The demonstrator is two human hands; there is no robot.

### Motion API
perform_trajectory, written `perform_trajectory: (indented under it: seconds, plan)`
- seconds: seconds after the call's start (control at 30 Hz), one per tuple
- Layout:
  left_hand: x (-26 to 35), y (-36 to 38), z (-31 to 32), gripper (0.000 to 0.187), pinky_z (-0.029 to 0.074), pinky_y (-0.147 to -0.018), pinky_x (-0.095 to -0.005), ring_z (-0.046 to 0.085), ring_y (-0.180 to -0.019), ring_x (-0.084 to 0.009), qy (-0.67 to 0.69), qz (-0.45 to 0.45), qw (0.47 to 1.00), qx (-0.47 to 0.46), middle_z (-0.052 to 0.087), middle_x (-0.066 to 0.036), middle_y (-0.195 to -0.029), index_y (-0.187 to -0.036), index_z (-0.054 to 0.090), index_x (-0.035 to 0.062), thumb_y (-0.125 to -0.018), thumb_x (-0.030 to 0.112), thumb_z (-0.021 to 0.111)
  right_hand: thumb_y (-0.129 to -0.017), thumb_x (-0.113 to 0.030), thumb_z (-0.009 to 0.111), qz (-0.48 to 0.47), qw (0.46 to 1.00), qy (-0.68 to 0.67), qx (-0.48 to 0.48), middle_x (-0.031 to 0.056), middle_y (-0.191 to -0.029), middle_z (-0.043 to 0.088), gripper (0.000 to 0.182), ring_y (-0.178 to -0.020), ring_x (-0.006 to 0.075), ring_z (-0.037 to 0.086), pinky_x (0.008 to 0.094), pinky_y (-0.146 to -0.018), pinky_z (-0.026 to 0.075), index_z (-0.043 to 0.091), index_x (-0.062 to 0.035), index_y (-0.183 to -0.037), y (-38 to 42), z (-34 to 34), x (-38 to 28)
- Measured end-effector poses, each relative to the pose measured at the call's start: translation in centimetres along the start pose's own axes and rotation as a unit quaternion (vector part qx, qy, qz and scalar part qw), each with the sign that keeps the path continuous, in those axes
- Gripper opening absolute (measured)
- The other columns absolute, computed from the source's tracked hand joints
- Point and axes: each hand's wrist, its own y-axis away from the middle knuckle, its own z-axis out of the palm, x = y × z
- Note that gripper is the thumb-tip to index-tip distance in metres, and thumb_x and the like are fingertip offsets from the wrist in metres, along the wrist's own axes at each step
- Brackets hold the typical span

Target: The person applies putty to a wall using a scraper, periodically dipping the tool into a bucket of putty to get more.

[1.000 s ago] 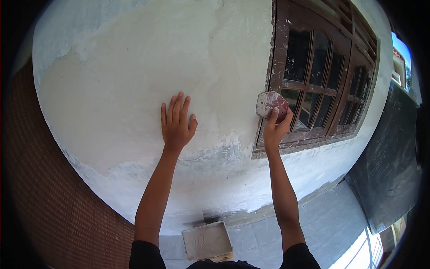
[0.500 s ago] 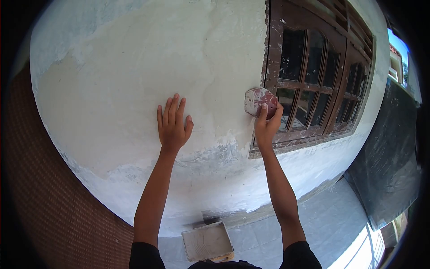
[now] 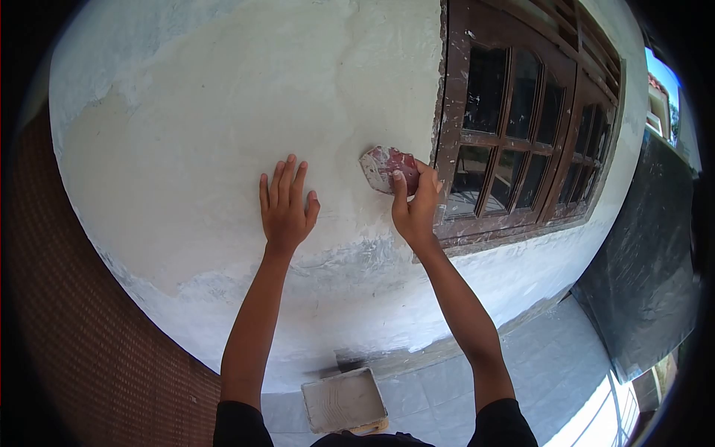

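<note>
My left hand [image 3: 287,208] rests on the pale plastered wall [image 3: 223,119], palm toward it, fingers apart and pointing up. Between the thumb and fingers of my right hand [image 3: 417,201] is a flat dark-red plate [image 3: 389,168], angular in outline and smeared with white. That plate lies against or close over the wall, just left of the window frame. My fingers hide its right edge.
To the right is a brown wooden window [image 3: 514,127] with glass panes and white spatter. Below stands a shallow tray [image 3: 344,402] holding greyish paste, on a grey ground sheet [image 3: 447,395]. A woven brown panel [image 3: 97,313] borders the left; a dark sheet [image 3: 633,253] hangs at right.
My right hand has moved left with the dark-red plate, from the window frame's edge onto the wall, and the plate has tilted. My left hand stays almost where it was.
</note>
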Motion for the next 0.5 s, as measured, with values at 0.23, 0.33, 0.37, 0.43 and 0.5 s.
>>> perform_trajectory:
  seconds: [0.23,0.33,0.37,0.43,0.5]
  plan:
    - [0.1,-0.1,0.0,0.051,0.023,-0.119,-0.0537,0.039,-0.141,-0.0286,0.003,-0.002,1.0,0.001,0.044,-0.01,-0.151,-0.142,0.049,0.0092,-0.092,0.021,0.056,-0.1,-0.015,0.059,0.14,0.972,-0.096,0.162,0.0132,-0.108,0.061,0.029,-0.097,0.0207,0.058,0.0362,-0.087,0.046,0.052,0.0013,-0.122,-2.4,-2.5,3.2]
    - [0.2,-0.1,0.0,0.052,0.023,-0.119,-0.0537,0.039,-0.141,-0.0286,0.001,-0.001,1.0,0.005,0.045,-0.011,-0.151,-0.142,0.049,0.009,-0.092,0.02,0.056,-0.101,-0.016,0.059,0.157,0.961,-0.143,0.175,0.0111,-0.109,0.061,0.03,-0.098,0.0157,0.059,0.0312,-0.086,0.048,0.051,0.001,-0.124,-1.5,-3.4,3.8]
    - [0.2,-0.1,0.1,0.052,0.023,-0.119,-0.0537,0.039,-0.141,-0.0286,0.002,-0.001,1.0,0.005,0.045,-0.011,-0.151,-0.142,0.049,0.009,-0.092,0.02,0.056,-0.101,-0.016,0.058,0.158,0.961,-0.171,0.15,0.0102,-0.109,0.061,0.03,-0.098,0.0139,0.06,0.0289,-0.086,0.049,0.05,0.001,-0.125,-0.9,-3.2,4.7]
    - [0.1,0.0,0.1,0.052,0.023,-0.119,-0.0538,0.039,-0.141,-0.0285,-0.001,0.001,1.0,0.005,0.044,-0.011,-0.151,-0.142,0.049,0.0091,-0.092,0.02,0.056,-0.101,-0.014,0.059,0.155,0.966,-0.173,0.117,0.0112,-0.11,0.062,0.031,-0.098,0.0151,0.061,0.0288,-0.087,0.048,0.05,0.0017,-0.126,0.0,-2.7,5.3]
    - [0.1,0.0,0.0,0.052,0.023,-0.119,-0.0537,0.039,-0.141,-0.0285,-0.002,0.001,1.0,0.005,0.044,-0.011,-0.151,-0.142,0.049,0.0091,-0.092,0.02,0.056,-0.101,-0.014,0.059,0.104,0.986,-0.118,0.049,0.0102,-0.11,0.061,0.031,-0.099,0.0146,0.059,0.0287,-0.087,0.048,0.05,0.0018,-0.126,0.3,-2.4,3.9]
